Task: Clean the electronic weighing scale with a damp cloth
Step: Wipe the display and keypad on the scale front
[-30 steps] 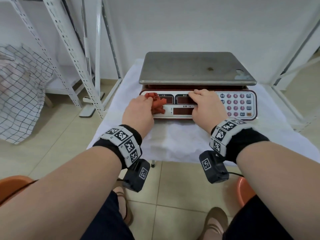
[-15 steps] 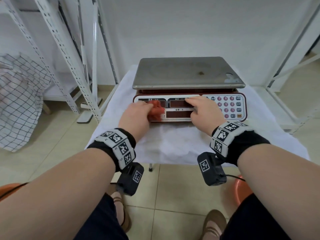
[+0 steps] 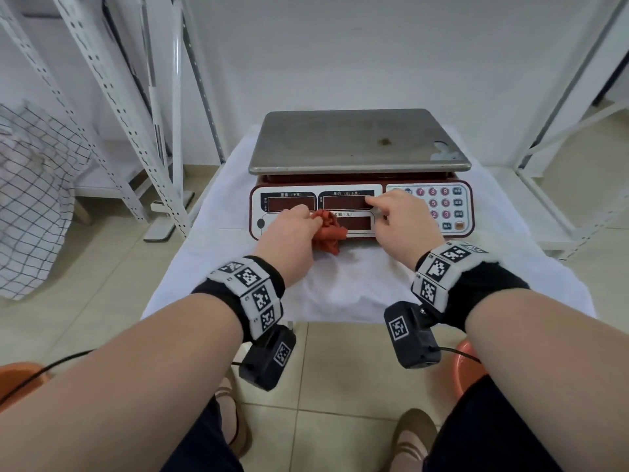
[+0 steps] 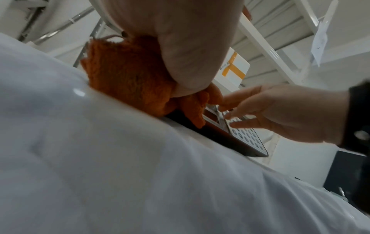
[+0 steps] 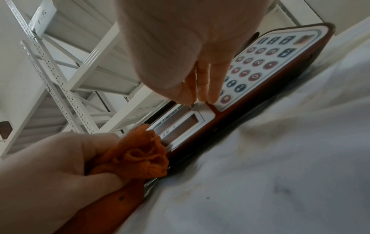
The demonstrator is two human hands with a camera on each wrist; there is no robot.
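The weighing scale (image 3: 357,148) has a steel pan, a dark red body and a white front panel (image 3: 282,202) with displays and a keypad (image 3: 442,202). My left hand (image 3: 289,233) grips a bunched red-orange cloth (image 3: 328,231) against the panel's lower front edge, below the displays. The cloth (image 4: 128,79) (image 5: 142,152) hangs partly over the edge onto the table. My right hand (image 3: 401,216) rests on the panel with straight fingers (image 5: 202,88), their tips touching the strip between the display and the keypad (image 5: 258,63).
The scale stands on a small table under a white sheet (image 3: 357,284). White metal shelving posts (image 3: 126,107) stand at the left and right. A checked fabric (image 3: 30,199) hangs far left. Orange basins (image 3: 471,366) sit on the tiled floor near my feet.
My left hand has slid the cloth down and rightward from the upper left display to the panel's lower edge. My right hand has shifted slightly right toward the keypad.
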